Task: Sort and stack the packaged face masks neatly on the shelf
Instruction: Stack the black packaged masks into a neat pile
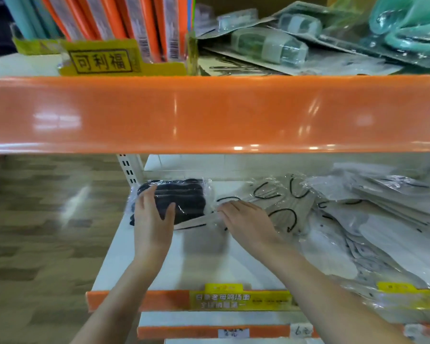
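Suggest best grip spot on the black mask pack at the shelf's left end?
Probably the near edge of the black mask pack, pinched from the front. It lies flat in slack clear film with the shelf upright behind it. The left hand already rests on its near left; the right hand is on the pale packs.

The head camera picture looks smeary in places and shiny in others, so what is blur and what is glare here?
In the head view, the floor at left is streaked by motion blur; white patches on the orange shelf edge are glare from lights; the edge bows slightly, a wide-angle effect; the clear mask packets glint, hiding detail; both hands, left hand and right hand, look soft.
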Available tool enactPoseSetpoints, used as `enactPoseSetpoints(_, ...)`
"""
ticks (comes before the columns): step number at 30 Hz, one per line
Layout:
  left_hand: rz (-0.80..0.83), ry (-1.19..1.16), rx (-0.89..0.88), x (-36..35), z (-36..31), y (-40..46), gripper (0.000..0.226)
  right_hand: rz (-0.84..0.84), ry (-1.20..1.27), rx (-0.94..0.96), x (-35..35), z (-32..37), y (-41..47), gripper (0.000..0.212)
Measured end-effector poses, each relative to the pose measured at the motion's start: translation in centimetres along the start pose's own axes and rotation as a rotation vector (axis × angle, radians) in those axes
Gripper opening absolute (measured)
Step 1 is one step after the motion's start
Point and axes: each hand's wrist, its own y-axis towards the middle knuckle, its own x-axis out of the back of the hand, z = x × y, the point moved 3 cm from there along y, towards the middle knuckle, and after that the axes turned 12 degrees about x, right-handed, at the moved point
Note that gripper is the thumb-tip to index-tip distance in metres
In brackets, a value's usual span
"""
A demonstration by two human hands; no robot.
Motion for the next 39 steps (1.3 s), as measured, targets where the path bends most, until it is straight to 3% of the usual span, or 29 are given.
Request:
enactPoseSetpoints(4, 0.021, 0.198, -0.459, 1.6, -0.9, -0.5, 0.037, -0.033, -0.061, 0.005, 0.2, 1.2, 2.8, 0.035)
enactPoseSetpoints(6, -0.046, 0.328, -0.666, 2.2, -1.0, -0.1, 0.037, -0.071, -0.095, 0.017, 0.4, 1.8, 4.1, 0.036)
enactPoseSetpoints(9, -0.155, 0.348, -0.759, 3.3, -0.8, 1.2, 0.023, -0.174, -0.103, 0.039, 0.6, 2.6, 5.7, 0.034)
enactPoseSetpoints(13, -0.271, 0.321, -0.801, 4.6, -0.4, 3.1, 0.014, -0.323, -0.065, 0.087, 0.4, 4.1, 6.6, 0.022)
enactPoseSetpoints(16, -0.268, 0.330, -0.801, 4.7, 0.7, 4.0, 0.014, -0.306, -0.067, 0.030, -1.2, 4.7, 6.4, 0.026)
enactPoseSetpoints(19, -0.162, 0.333, -0.762, 3.4, 3.3, 4.1, 0.024, -0.237, 0.020, -0.069, -4.1, 4.9, 5.2, 0.020)
enactPoseSetpoints(25, 0.200, 0.411, -0.602, 1.4, 8.6, 2.8, 0.031, -0.059, 0.026, -0.154, -7.6, 6.2, 2.5, 0.008)
enactPoseSetpoints(29, 0.191, 0.459, -0.581, 1.4, 8.9, 3.0, 0.030, -0.014, 0.008, -0.182, -8.0, 7.0, 2.0, 0.005)
enactPoseSetpoints(32, 0.204, 0.550, -0.596, 1.2, 8.8, 3.4, 0.060, 0.021, 0.026, -0.216, -8.0, 7.3, 2.1, 0.022)
enactPoseSetpoints(34, 0.205, 0.621, -0.586, 1.0, 8.7, 3.7, 0.067, 0.039, 0.026, -0.245, -8.0, 7.4, 2.4, 0.023)
enactPoseSetpoints(37, 0.215, 0.692, -0.551, 0.6, 8.8, 4.1, 0.059, 0.066, 0.054, -0.289, -8.3, 7.2, 2.8, 0.009)
enactPoseSetpoints(39, 0.217, 0.728, -0.543, 0.2, 8.8, 4.1, 0.038, 0.075, 0.047, -0.294, -8.5, 7.1, 2.9, 0.005)
